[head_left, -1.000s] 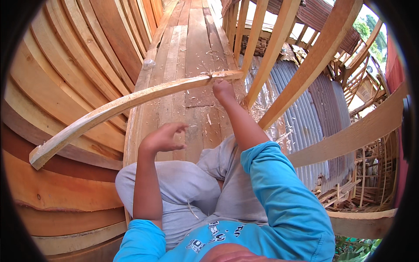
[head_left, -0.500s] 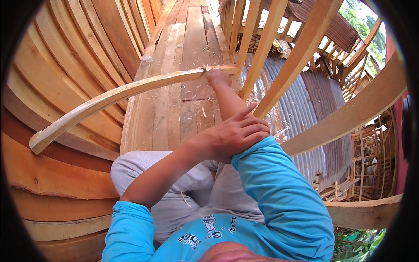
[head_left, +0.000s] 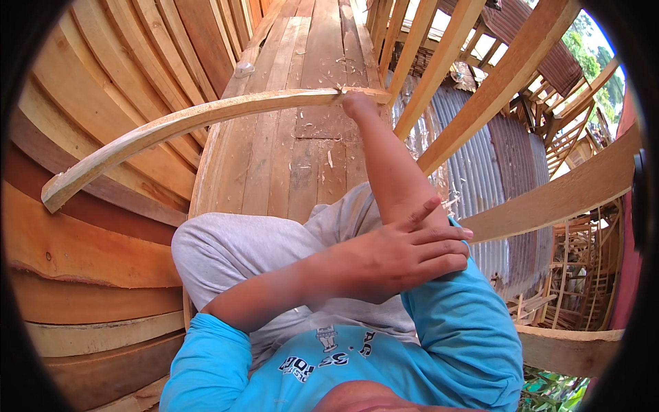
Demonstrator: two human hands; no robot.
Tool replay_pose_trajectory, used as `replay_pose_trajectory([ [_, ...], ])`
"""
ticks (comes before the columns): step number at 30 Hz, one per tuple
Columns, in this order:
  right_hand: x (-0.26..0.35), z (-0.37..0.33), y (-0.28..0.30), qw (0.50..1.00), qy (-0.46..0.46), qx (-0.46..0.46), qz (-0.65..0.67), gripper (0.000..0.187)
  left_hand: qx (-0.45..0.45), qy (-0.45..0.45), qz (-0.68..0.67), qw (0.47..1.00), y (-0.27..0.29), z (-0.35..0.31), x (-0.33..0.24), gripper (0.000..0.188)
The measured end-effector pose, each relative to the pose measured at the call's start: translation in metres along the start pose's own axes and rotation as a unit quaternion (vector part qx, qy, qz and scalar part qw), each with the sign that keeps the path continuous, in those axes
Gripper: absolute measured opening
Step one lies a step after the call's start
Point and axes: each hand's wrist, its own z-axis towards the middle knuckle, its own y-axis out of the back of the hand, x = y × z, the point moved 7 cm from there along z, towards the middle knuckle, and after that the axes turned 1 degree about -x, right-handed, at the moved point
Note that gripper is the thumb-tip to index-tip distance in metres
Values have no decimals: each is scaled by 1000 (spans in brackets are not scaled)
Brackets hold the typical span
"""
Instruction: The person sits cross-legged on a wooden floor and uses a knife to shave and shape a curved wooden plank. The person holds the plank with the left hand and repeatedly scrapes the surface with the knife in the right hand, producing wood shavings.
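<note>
Your right hand (head_left: 357, 104) is sitting at the near edge of the wooden batten (head_left: 213, 110), close to the batten's right end; its fingers are facing away from view, so whether it is gripping the batten cannot be told. Your left hand (head_left: 408, 257) is lying well to the near side of the batten, resting over your right arm beside the rolled blue sleeve (head_left: 460, 316), its fingers slightly parted. The batten itself is running crosswise over the floorboards (head_left: 274, 165), and its left end is overlapping the wide planks (head_left: 89, 254) in this view. Your grey trousers (head_left: 233, 244) are covering bent legs on the batten's near side. Pale shavings (head_left: 329, 158) are lying scattered on both sides of the batten. Beyond it, near the planks, a small clear object (head_left: 244, 69) is resting on the boards. Off the batten's right end, upright slats (head_left: 441, 62) are standing in a row, and corrugated metal sheets (head_left: 473, 172) are showing past them.
</note>
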Motion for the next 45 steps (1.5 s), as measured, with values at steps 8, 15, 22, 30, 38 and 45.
replay_pose_trajectory([
  [8, -26, 20, -11, 997, 33, -65, 35, 57, 289, 483, -9, 826, 103, -152, 171, 74],
  [15, -46, 9, -6, 992, 87, -48, 78, 62, -317, 483, -191, 794, 171, -281, 233, 82],
  [22, 30, -39, 13, 992, 58, -107, 36, 65, -562, 114, -279, 770, 206, -241, 219, 31],
  [30, -18, 0, 8, 971, 41, -197, 125, 51, -571, 128, -314, 747, 205, -221, 221, 26],
  [38, 0, -9, 15, 980, 22, -170, 104, 56, -575, 133, -331, 736, 204, -217, 216, 23],
  [45, -31, 15, 2, 976, 0, -194, 103, 55, -570, 122, -344, 736, 206, -214, 218, 21],
])
